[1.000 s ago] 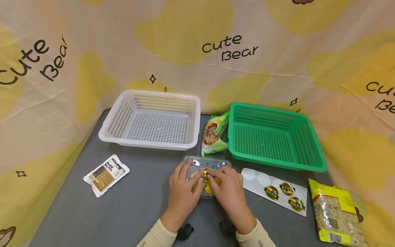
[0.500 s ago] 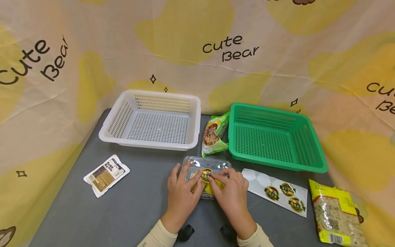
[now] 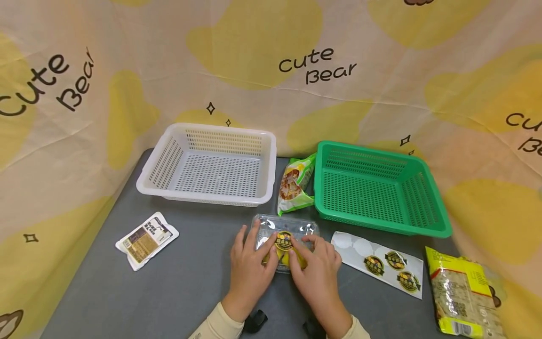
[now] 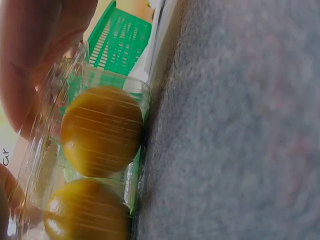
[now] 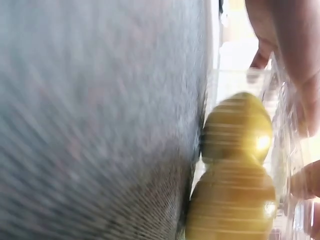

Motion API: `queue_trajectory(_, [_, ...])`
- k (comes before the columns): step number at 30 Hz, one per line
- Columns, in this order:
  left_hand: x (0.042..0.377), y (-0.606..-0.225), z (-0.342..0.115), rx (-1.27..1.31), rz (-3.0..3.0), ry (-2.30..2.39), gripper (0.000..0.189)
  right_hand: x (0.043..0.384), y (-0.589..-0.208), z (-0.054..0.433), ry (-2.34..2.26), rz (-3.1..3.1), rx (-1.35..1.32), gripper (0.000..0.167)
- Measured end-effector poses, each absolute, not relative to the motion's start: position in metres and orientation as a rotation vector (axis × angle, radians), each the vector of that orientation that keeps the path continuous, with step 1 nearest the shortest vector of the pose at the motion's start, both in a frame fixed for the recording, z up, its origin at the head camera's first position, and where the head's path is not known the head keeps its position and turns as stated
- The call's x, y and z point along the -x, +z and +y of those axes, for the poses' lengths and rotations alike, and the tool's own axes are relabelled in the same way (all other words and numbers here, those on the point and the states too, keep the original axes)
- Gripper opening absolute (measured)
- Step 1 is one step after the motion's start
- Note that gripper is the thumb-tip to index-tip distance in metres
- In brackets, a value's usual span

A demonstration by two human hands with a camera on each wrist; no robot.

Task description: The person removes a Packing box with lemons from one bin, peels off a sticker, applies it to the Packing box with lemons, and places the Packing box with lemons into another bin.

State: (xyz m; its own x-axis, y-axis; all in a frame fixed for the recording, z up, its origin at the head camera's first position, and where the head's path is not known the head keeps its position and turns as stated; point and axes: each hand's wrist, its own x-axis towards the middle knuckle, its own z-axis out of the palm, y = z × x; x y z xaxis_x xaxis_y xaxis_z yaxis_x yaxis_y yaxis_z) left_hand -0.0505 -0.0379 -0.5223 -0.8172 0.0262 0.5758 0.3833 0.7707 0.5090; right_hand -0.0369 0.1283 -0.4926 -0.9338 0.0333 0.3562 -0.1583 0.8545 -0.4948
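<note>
A clear plastic clamshell box (image 3: 305,225) lies on the grey table, with a round black-and-gold sticker (image 3: 283,241) on its lid. My left hand (image 3: 250,275) rests on the box's left part, its index finger touching the sticker's left edge. From the other side, my right hand (image 3: 317,270) presses its index fingertip at the sticker's right edge. Neither hand curls around the box. Through the plastic wall, yellow-orange round fruit (image 4: 101,132) shows in the left wrist view. The right wrist view also shows yellow fruit (image 5: 237,130), low beside the table surface.
Behind stand a white basket (image 3: 205,197) and a green basket (image 3: 381,225), with a green-white snack bag (image 3: 292,186) between them. A sticker sheet (image 3: 351,261) lies right of the box, near a yellow bag (image 3: 461,292). A white pouch (image 3: 147,240) lies left.
My right fingertips have slid a little to the right across the lid, so more of the sticker shows. My left hand and the box have hardly moved.
</note>
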Motion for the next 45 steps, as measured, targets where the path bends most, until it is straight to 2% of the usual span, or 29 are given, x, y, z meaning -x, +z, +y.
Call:
queue_trajectory(19, [0.049,-0.519,-0.037,0.286,-2.492,-0.928,0.035,0.022,-0.487,0.127,0.634,-2.924,-0.082,0.048])
queue_trajectory(31, [0.048,-0.518,-0.036,0.278,-2.517,-0.966,0.037,0.016,-0.494,0.128,0.592,-2.932,-0.149,0.053])
queue_trajectory(37, [0.048,-0.518,-0.037,0.235,-2.554,-0.979,0.056,0.017,-0.496,0.131,0.691,-2.931,-0.185,0.056])
queue_trajectory(45, [0.044,-0.513,-0.037,0.131,-2.640,-1.124,0.076,0.019,-0.499,0.144,0.978,-2.928,-0.071,0.083])
